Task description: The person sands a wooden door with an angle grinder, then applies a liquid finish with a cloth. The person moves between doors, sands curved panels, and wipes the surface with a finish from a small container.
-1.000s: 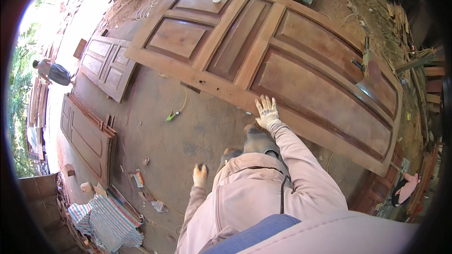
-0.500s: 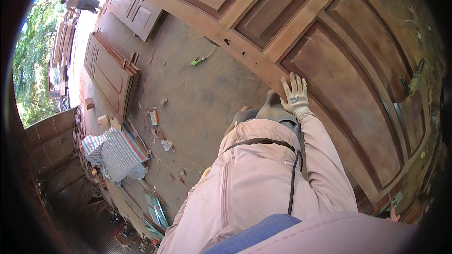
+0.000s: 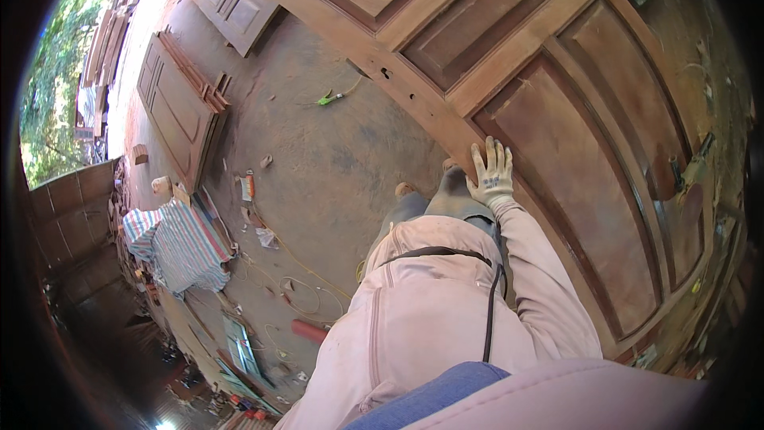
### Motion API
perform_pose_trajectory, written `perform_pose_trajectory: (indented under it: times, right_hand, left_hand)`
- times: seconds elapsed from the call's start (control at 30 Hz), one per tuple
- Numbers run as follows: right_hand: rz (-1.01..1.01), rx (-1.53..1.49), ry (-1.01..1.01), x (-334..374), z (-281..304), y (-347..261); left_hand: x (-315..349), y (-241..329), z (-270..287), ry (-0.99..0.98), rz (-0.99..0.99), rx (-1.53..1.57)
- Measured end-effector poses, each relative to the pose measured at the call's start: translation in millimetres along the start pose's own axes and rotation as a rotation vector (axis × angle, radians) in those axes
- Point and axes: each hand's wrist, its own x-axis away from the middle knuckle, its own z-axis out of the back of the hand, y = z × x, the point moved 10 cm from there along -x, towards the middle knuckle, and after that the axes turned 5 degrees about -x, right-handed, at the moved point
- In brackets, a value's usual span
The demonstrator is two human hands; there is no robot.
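Observation:
A large brown wooden door point(image 3: 509, 60) with raised panels lies on my right, its long edge beside my legs. My right hand point(image 3: 492, 173), in a pale work glove, rests flat on that edge, its fingers stretched and slightly spread. Up the same edge is a lock hole point(image 3: 387, 73) with a smaller hole near it. My left hand is out of view, hidden by my pink jacket point(image 3: 398, 302) or beyond it. A tool with dark handles point(image 3: 676, 173) shows at the door's right part; its kind is unclear.
More panelled doors point(image 3: 179, 103) stand at the left. A striped sheet point(image 3: 191, 247) covers something below them. Yellow cord point(image 3: 310, 267), a green-ended cable point(image 3: 328, 99) and a red cylindrical thing point(image 3: 309, 330) lie on the dusty floor. Planks point(image 3: 99, 56) are stacked beyond.
The view has shifted slightly. My right hand stays on the door edge, a little lower in the picture. The red thing has come into sight; the person at the far left is nearly out of view.

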Motion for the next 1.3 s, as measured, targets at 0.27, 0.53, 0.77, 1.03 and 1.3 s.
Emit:
perform_pose_trajectory:
  times: [0.27,0.53,0.77,1.03,1.3]
  right_hand:
    - [0.013,0.029,-0.006,-2,-1,-4]
    - [0.003,0.041,-0.038,1,-4,-3]
    - [0.005,0.02,-0.042,1,-4,-1]
    - [-0.013,0.018,-0.086,1,-8,2]
    - [0.004,-0.009,-0.061,0,-2,-5]
  left_hand:
    - [15,-36,-16,0.027,0.063,0.086]
    - [29,-54,-26,0.049,0.112,0.138]
    - [24,-59,-41,0.055,0.134,0.174]
    - [15,-57,-50,0.068,0.136,0.217]
    - [5,-76,-46,0.067,0.105,0.353]
